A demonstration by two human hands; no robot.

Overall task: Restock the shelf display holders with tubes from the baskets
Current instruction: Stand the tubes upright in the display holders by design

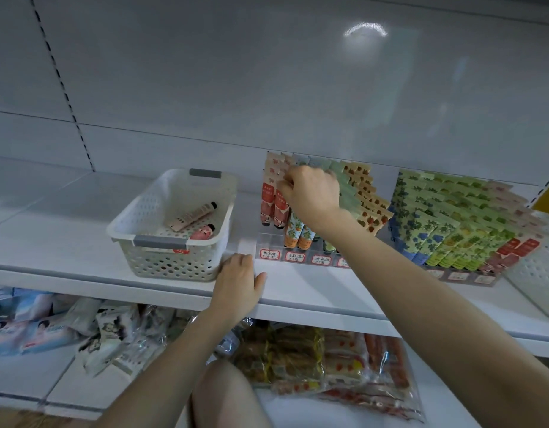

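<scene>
A clear display holder (268,242) on the white shelf (313,291) holds rows of upright tubes. My right hand (310,193) pinches the flat top of a red tube (281,208) in the holder's second column, beside another red tube (267,205) at the far left. Orange-bottomed tubes (295,233) stand in front of it. A white perforated basket (174,230) to the left contains a beige tube (193,215) and a pink tube (203,232). My left hand (237,285) rests open on the shelf edge beside the basket.
A second holder (461,276) full of green and blue tubes stands to the right, with another white basket (535,273) at the far right edge. The lower shelf carries snack bags (322,359) and packets (112,335). My knee (224,396) shows below.
</scene>
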